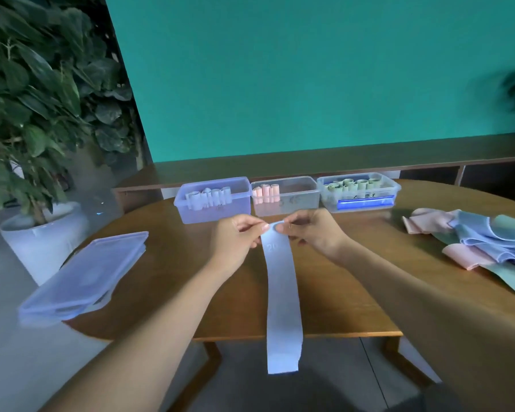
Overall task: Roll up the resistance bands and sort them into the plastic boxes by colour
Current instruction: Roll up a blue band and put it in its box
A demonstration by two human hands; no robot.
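A long pale blue resistance band [281,292] lies across the wooden table [173,263] and hangs over its front edge. My left hand [235,239] and my right hand [312,230] pinch its far end, which curls over between the fingertips. Behind the hands stand three clear plastic boxes: the left box [213,212] holds several pale blue rolls, the middle box [295,200] holds pink rolls, the right box [360,200] holds several green rolls.
A pile of loose pink, blue and green bands [485,242] lies at the table's right side. Stacked clear lids [84,278] overhang the table's left edge. A potted plant [42,227] stands on the floor at left. A low bench runs behind the table.
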